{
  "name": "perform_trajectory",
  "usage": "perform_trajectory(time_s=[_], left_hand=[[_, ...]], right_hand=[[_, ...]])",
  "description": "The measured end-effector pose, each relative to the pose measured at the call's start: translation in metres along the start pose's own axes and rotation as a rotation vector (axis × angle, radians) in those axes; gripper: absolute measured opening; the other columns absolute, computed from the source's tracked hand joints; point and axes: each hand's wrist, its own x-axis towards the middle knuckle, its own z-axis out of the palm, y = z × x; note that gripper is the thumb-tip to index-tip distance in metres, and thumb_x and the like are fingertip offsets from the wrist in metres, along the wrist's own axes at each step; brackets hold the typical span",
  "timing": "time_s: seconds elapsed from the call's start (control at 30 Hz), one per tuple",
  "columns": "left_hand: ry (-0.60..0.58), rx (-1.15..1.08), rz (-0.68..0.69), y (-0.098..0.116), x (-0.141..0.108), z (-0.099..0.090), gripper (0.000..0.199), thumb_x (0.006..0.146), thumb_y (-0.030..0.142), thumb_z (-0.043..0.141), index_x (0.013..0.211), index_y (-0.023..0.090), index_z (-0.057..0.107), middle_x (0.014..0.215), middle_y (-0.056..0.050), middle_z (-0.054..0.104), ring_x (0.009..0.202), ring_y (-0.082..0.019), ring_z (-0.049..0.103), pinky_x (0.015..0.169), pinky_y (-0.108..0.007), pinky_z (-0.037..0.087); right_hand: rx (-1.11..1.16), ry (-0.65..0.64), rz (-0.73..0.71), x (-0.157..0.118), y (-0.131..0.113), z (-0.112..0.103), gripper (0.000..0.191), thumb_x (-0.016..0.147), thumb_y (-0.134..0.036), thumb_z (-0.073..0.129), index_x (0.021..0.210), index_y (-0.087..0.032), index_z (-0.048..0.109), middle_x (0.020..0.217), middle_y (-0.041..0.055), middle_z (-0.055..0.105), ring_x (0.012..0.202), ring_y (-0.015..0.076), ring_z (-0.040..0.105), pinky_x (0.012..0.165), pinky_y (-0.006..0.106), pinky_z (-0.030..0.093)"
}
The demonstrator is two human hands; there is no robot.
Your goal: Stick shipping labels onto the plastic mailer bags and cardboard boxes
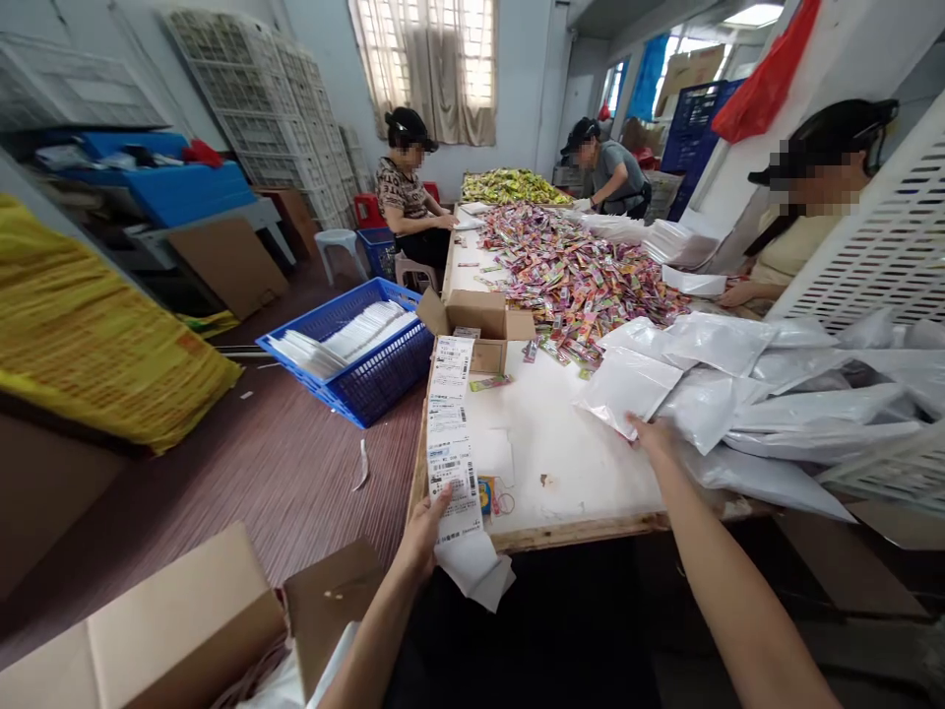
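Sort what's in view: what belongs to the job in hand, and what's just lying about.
Job, judging by the hands:
- label strip, in the left hand
- white packet, in the right hand

Probably just lying about:
- curled scrap on the floor
- white stool

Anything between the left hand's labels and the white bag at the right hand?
Only low things: a blue-and-yellow item and a reddish loop lie on the tabletop, right of the label strip in the left hand. Beyond them, nothing visible blocks the way to the white bag at the right hand.
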Motion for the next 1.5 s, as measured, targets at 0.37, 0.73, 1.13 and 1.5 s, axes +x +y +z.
perform_trajectory(time_s=[0.37, 0.73, 1.13, 1.5], left_hand=[[0.065, -0.1, 0.22, 0.027, 0.022, 0.006, 0.026, 0.08, 0.035, 0.071, 0.092, 0.013, 0.069, 0.076, -0.008, 0.079, 0.072, -0.024, 0.075, 0.065, -0.029, 0.059], [-0.074, 0.098, 0.385, 0.032, -0.056, 0.008, 0.034, 0.077, 0.035, 0.076, 0.105, 0.018, 0.07, 0.098, -0.008, 0.078, 0.088, -0.023, 0.072, 0.075, -0.028, 0.056], [-0.254, 0.056, 0.122, 0.046, -0.041, 0.014, 0.046, 0.077, 0.053, 0.069, 0.096, 0.012, 0.076, 0.081, -0.012, 0.078, 0.077, -0.026, 0.071, 0.069, -0.032, 0.053], [-0.26, -0.164, -0.175, 0.06, -0.038, 0.033, 0.031, 0.087, 0.025, 0.059, 0.106, 0.003, 0.069, 0.088, -0.018, 0.078, 0.087, -0.03, 0.075, 0.08, -0.039, 0.059]], right_hand=[[0.166, -0.254, -0.4, -0.039, -0.028, -0.026, 0.03, 0.085, -0.049, 0.048, 0.08, -0.021, 0.057, 0.069, -0.0005, 0.057, 0.07, 0.0169, 0.053, 0.065, 0.027, 0.042], [0.203, -0.504, -0.623, -0.163, -0.1, 0.068, 0.042, 0.089, -0.026, 0.054, 0.13, -0.02, 0.05, 0.107, 0.0074, 0.067, 0.101, 0.0217, 0.061, 0.098, 0.042, 0.042], [0.362, -0.58, -0.607, -0.22, -0.119, 0.054, 0.037, 0.091, -0.022, 0.056, 0.127, -0.027, 0.052, 0.098, 0.0032, 0.07, 0.091, 0.0176, 0.069, 0.08, 0.032, 0.058], [0.315, -0.412, -0.949, -0.235, -0.138, 0.031, 0.022, 0.092, -0.01, 0.049, 0.089, -0.026, 0.064, 0.078, 0.0024, 0.063, 0.078, 0.0182, 0.059, 0.075, 0.038, 0.053]])
